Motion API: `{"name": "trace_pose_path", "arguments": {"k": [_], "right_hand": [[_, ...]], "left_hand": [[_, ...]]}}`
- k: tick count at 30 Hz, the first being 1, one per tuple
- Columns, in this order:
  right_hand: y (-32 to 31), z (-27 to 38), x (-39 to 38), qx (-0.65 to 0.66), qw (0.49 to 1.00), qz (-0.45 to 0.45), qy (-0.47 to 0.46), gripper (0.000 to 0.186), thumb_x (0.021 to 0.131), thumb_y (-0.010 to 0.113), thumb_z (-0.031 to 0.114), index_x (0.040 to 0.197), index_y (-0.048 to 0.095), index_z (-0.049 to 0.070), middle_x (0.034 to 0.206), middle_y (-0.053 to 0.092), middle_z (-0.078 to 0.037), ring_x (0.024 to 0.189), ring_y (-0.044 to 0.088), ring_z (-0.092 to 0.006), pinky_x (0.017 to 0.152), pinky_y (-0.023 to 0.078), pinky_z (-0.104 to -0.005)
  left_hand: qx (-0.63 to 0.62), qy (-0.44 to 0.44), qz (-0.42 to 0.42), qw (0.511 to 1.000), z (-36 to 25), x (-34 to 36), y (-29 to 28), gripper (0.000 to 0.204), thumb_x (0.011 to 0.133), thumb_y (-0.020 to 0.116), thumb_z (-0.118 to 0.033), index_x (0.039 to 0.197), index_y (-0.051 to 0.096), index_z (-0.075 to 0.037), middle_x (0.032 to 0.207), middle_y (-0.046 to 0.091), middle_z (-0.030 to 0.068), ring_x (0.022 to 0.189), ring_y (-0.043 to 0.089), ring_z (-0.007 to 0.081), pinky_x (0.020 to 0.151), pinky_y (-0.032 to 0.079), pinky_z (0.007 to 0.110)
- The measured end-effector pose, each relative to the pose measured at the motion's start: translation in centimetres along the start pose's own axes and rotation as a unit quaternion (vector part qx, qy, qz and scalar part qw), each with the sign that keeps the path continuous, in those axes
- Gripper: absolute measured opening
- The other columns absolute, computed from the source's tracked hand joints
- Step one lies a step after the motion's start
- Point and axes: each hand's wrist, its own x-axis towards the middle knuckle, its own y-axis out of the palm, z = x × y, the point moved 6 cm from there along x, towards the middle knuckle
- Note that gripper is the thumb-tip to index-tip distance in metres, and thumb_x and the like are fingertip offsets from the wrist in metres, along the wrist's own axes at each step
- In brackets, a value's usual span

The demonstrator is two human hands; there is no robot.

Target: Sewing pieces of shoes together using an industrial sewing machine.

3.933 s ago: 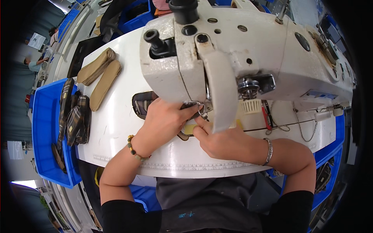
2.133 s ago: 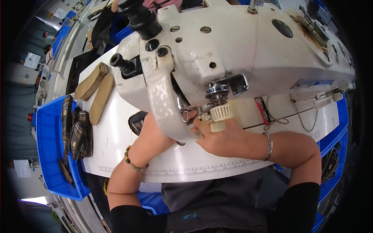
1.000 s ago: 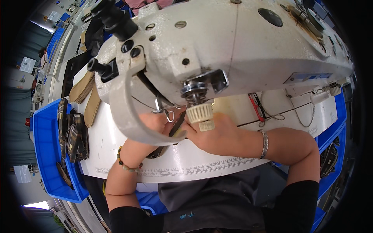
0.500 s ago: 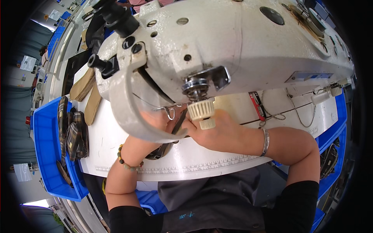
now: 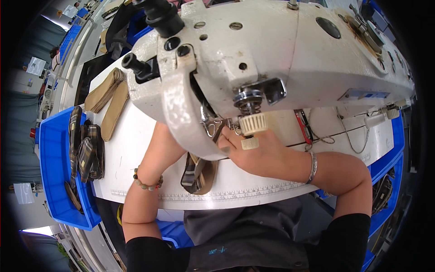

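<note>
A plaid cloth shoe upper with a tan sole piece [image 5: 197, 174] lies under the head of a white sewing machine [image 5: 267, 50], its near end hanging toward me. My right hand [image 5: 258, 152] is closed, its curled fingers pressed on the piece beside the needle area. My left hand [image 5: 166, 143] reaches in from the other side, next to the same piece. The machine's curved white guard [image 5: 181, 113] and head hide its fingers. A cream tension knob [image 5: 253, 123] covers part of my right hand.
Tan insoles [image 5: 106, 93] lie at the left of the white table [image 5: 136, 129]. A blue bin [image 5: 50, 158] beside it holds plaid uppers [image 5: 90, 154]. At right are a red and black hand tool [image 5: 302, 126], a loose cord [image 5: 358, 147] and blue bins [image 5: 394, 195] with plaid pieces.
My left hand has shifted slightly left and up. More of the plaid upper and tan sole now shows below the guard. The view has shifted, so the machine sits farther right.
</note>
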Motion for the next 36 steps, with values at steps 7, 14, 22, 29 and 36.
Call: {"name": "trace_pose_path", "arguments": {"k": [7,14,22,29,36], "right_hand": [[-0.9,1.0,0.0,-0.010,0.999,-0.002,-0.048,0.026,0.074,0.064,0.012,0.097,0.064,0.001,0.051,0.052,-0.003,0.043,0.058,-0.0199,0.038,0.044,-0.0348],[-0.9,0.9,-0.1,0.003,0.999,0.010,-0.051,0.016,0.071,0.065,0.012,0.083,0.061,0.003,0.048,0.051,-0.003,0.042,0.058,-0.0203,0.039,0.044,-0.0344],[-1.7,0.9,0.5,-0.014,0.999,0.005,-0.031,0.011,0.069,0.066,0.013,0.077,0.060,0.006,0.060,0.059,-0.005,0.050,0.063,-0.0190,0.042,0.047,-0.0334],[-1.9,0.7,0.4,-0.010,0.999,0.017,-0.031,0.011,0.070,0.066,0.013,0.076,0.060,0.007,0.061,0.060,-0.004,0.051,0.064,-0.0190,0.043,0.048,-0.0339],[-1.3,0.4,0.3,-0.016,0.999,0.011,-0.027,0.010,0.071,0.066,0.014,0.075,0.059,0.008,0.055,0.056,-0.003,0.049,0.063,-0.0195,0.045,0.048,-0.0342]], "left_hand": [[0.211,0.209,-0.030,0.954,-4.9,-1.0,1.5,0.034,0.071,0.067,0.005,0.097,0.077,-0.013,0.079,0.067,0.0095,0.069,0.063,0.0284,0.063,0.050,0.039],[0.208,0.170,0.003,0.963,-5.1,-1.5,2.5,0.025,0.074,0.074,-0.002,0.097,0.077,-0.012,0.080,0.063,0.0071,0.067,0.062,0.0263,0.058,0.048,0.037],[0.193,0.174,-0.026,0.965,-5.2,-1.3,2.3,0.016,0.076,0.077,-0.006,0.092,0.077,-0.010,0.082,0.064,0.0069,0.069,0.064,0.0263,0.058,0.049,0.036],[0.275,0.218,0.003,0.936,-6.2,-1.4,0.8,0.013,0.074,0.076,-0.014,0.086,0.076,-0.011,0.094,0.069,0.0054,0.076,0.067,0.0250,0.066,0.052,0.036],[0.216,0.367,0.010,0.905,-6.8,-2.2,1.7,0.018,0.068,0.072,-0.015,0.083,0.071,-0.007,0.098,0.066,0.0049,0.091,0.066,0.0277,0.078,0.055,0.040]]}}
